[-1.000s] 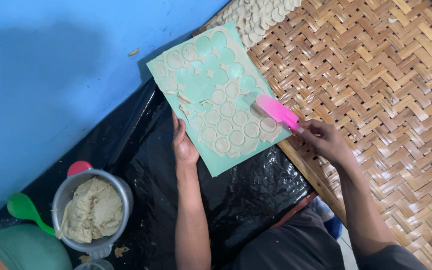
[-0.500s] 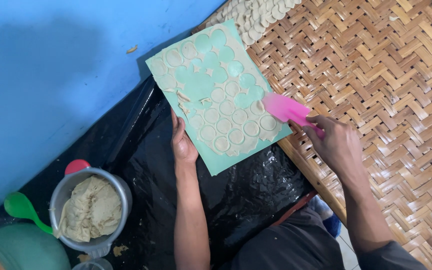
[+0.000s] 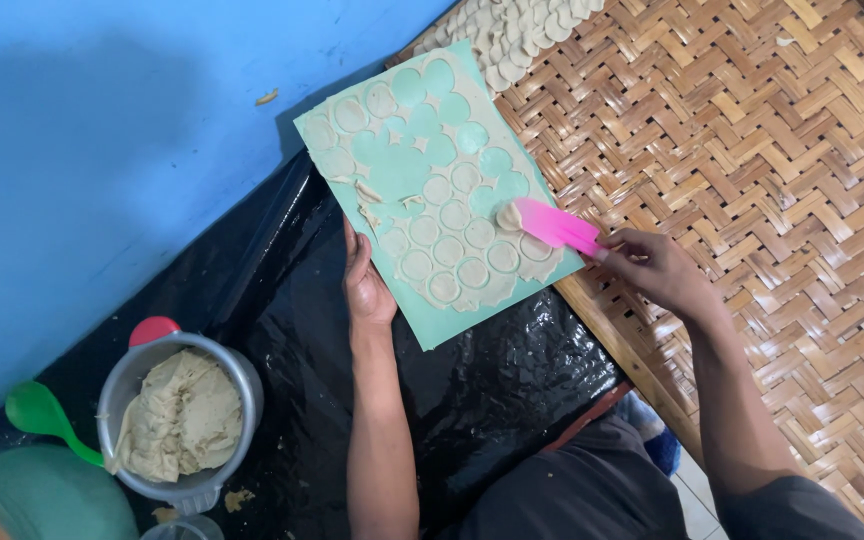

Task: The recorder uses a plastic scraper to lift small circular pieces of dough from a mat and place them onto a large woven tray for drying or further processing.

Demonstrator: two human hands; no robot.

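The blue wall (image 3: pixel 102 130) fills the far left of the scene, and a large woven bamboo tray (image 3: pixel 752 150) spreads across the right, its far corner already carrying a heap of pale dough discs (image 3: pixel 517 30) laid in overlapping rows. Between them a black plastic sheet (image 3: pixel 492 390) covers the floor where the person sits. On it lies the green moulding board (image 3: pixel 432 325), tilted so one edge rests against the bamboo tray. Judging by the board, the work is roughly midway: the far rows show bare green circles where discs have been lifted away, while the near rows still hold about a dozen cut dough rounds (image 3: pixel 449 250) with scraps of trimmed dough (image 3: pixel 367 195) along the left side. At the near left stands a metal pot of dough (image 3: pixel 182 415), still well filled, so more batches seem to remain; a green spoon (image 3: pixel 37 415) and a red lid (image 3: pixel 154 329) sit just beside it. The left hand (image 3: pixel 367 285) lies flat with its fingers pressed on the board's left edge, steadying it. The right hand (image 3: pixel 652 265) has its fingers closed around the handle of a pink scraper (image 3: pixel 552 225), whose blade tip touches a dough round near the board's right edge, one disc partly lifted on it.
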